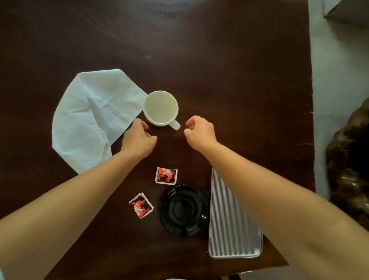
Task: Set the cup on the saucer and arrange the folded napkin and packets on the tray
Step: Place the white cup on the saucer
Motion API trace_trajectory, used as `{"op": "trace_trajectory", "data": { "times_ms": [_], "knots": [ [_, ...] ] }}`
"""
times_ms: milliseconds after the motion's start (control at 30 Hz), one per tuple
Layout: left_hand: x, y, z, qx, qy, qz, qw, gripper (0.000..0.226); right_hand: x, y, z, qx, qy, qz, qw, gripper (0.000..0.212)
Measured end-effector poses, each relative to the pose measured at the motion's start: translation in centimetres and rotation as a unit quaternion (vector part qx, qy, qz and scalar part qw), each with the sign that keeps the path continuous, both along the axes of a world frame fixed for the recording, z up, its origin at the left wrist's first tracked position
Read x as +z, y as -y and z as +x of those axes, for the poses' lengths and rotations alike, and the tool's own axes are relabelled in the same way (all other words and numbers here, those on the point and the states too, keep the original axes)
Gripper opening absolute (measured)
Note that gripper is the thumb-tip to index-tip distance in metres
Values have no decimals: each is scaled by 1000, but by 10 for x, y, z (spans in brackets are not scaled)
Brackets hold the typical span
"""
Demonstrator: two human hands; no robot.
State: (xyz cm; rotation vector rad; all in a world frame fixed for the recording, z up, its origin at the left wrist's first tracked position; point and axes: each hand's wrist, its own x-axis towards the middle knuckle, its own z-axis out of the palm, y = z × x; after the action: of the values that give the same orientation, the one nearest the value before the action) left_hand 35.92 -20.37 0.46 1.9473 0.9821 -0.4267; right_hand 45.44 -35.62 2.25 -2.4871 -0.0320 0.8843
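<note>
A white cup (161,108) stands upright and empty on the dark wooden table (229,73), its handle pointing toward me. My left hand (139,139) hovers just left of and below the cup, fingers curled and apart, holding nothing. On the other side of the handle, my right hand (199,131) is also loosely curled and empty. A crumpled white napkin (92,116) lies spread out to the cup's left. Nearer to me sit two red-and-black packets (166,175) (141,205), a black saucer (183,211), and a ribbed silver tray (230,220) partly under my right forearm.
The table's right edge (313,106) drops to a pale floor. A dark lumpy wooden object (364,168) stands on the floor at the right. A grey block (355,8) sits at the top right.
</note>
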Motion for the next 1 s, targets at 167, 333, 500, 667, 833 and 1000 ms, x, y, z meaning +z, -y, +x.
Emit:
{"op": "trace_trajectory", "data": {
  "times_ms": [167, 333, 500, 667, 833, 1000],
  "knots": [
    [-13, -9, 18, 14, 8, 26, 1000, 50, -11, -29, 43, 67, 2, 1, 998, 54],
    [-26, -7, 30, 37, 45, 5, 998, 62, -27, -41, 56, 182, 6, 2, 983, 90],
    [-28, -5, 34, 37, 93, 9, 995, 69, -33, -43, 51, 200, 0, 56, 978, 94],
    [-23, -1, 17, 21, 110, -2, 994, 76, -27, -35, 18, 140, -2, 95, 986, 67],
    [-3, 5, -19, -57, 100, 4, 993, 83, -13, -16, -37, 81, 0, 107, 991, 64],
    [28, 12, -72, -117, 102, -1, 988, 89, 13, 2, -99, 45, -8, 121, 992, 70]
  ]
}}
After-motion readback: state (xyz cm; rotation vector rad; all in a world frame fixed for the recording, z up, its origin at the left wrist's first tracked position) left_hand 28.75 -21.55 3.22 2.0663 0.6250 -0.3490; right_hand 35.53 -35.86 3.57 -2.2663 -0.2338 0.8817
